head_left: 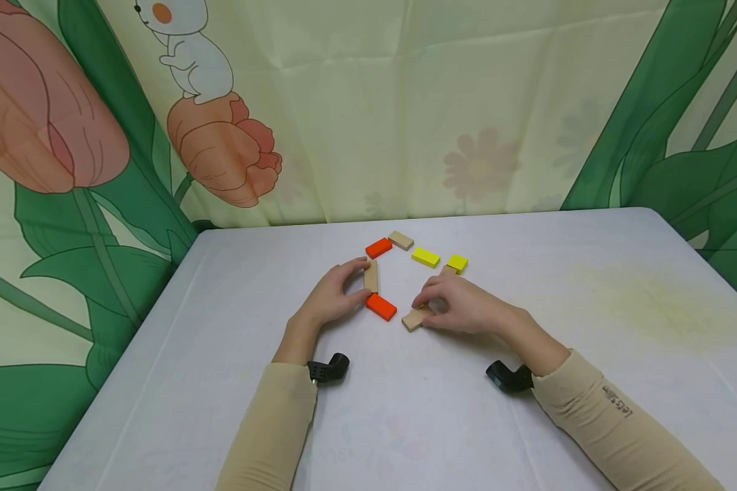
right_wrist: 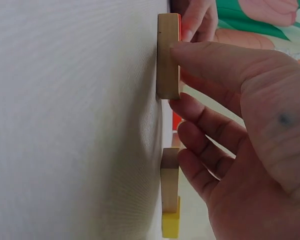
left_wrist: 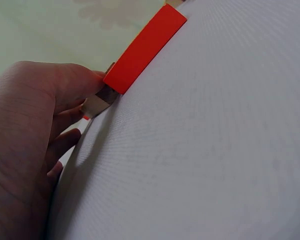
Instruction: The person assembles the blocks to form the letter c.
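In the head view my left hand (head_left: 331, 293) spans a plain wooden block (head_left: 371, 277), thumb at its near end and fingers at its far end. A red block (head_left: 381, 307) lies close by that thumb; the left wrist view shows the same red block (left_wrist: 145, 50) beside the thumb tip. My right hand (head_left: 467, 303) pinches another plain wooden block (head_left: 415, 318) between thumb and fingers, low at the table. Beyond the right knuckles, a third wooden block (head_left: 449, 271) is partly hidden and meets a yellow block (head_left: 457, 263).
At the far side of the rough ring of blocks lie a red block (head_left: 378, 247), a wooden block (head_left: 401, 239) and a yellow block (head_left: 426, 257). They rest flat on a white-covered table (head_left: 221, 327). A printed curtain (head_left: 368, 123) hangs behind the table's back edge.
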`<state>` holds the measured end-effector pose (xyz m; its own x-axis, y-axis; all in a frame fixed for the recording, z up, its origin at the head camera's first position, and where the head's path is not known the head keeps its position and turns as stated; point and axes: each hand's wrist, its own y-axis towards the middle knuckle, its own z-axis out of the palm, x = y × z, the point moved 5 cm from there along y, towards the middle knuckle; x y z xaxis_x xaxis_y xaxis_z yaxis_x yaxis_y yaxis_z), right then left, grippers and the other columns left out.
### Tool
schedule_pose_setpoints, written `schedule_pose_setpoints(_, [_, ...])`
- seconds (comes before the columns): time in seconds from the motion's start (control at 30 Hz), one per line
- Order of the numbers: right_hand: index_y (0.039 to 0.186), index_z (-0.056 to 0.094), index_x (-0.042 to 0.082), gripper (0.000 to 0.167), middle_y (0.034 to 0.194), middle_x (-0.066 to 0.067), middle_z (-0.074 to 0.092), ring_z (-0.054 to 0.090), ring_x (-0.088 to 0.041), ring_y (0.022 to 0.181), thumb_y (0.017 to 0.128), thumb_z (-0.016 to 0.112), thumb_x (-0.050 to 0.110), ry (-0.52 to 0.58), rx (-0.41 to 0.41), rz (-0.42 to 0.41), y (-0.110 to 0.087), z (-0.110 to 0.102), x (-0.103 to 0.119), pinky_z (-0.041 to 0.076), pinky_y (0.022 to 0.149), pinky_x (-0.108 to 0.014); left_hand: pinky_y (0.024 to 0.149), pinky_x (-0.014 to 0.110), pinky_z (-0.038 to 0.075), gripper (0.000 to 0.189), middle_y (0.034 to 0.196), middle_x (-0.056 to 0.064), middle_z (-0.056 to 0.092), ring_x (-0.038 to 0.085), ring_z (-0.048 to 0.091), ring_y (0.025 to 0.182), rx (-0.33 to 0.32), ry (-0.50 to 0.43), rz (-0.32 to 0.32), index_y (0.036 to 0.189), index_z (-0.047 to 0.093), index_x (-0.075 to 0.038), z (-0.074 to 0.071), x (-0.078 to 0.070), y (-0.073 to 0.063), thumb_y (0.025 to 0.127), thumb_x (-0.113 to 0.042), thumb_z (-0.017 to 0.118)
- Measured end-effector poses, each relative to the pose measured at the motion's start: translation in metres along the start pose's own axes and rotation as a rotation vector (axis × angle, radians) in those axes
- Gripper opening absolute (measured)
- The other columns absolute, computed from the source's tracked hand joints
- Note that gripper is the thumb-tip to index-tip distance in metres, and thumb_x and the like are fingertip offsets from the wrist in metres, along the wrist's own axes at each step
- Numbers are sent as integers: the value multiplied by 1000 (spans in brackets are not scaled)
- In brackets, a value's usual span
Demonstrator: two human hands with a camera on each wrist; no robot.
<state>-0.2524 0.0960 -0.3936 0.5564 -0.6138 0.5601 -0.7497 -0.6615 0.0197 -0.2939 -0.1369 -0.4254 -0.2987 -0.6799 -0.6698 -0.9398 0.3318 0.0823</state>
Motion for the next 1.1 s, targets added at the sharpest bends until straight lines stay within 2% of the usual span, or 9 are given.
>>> schedule_pose_setpoints(0.33, [107, 76, 17, 21, 102, 9, 64, 49, -20, 101, 86, 81, 17, 21, 38, -7, -1, 1, 1, 47, 85, -36, 118, 45, 29, 54, 154, -3, 46, 22, 37, 143, -1, -3, -3, 144, 55, -19, 0, -1, 0, 93, -27, 69])
schedule_pose_setpoints(0.57, [109, 75, 15, 22, 102, 9, 65, 55, -17, 98, 87, 79, 14, 60, 56, -11, -1, 2, 0, 50, 88, -37, 117, 45, 29, 53, 153, -2, 46, 22, 38, 142, -3, 3, 2, 144, 55, -18, 0, -1, 0, 93, -26, 69])
schedule_pose_setpoints(0.87, [108, 76, 16, 20, 100, 9, 65, 55, -17, 96, 88, 78, 15, 57, 47, -11, -1, 2, 0, 49, 86, -37, 118, 45, 29, 54, 154, 0, 46, 23, 38, 142, 0, 1, 17, 144, 55, -17, 0, -1, 0, 93, -26, 68])
schedule_pose_setpoints(1.1, [107, 76, 15, 19, 99, 8, 65, 55, -17, 94, 88, 78, 16, 53, 20, -2, 0, 2, 0, 49, 86, -37, 118, 45, 28, 54, 154, -1, 46, 23, 38, 142, 0, 4, 6, 144, 55, -17, 0, -1, 0, 93, -26, 68])
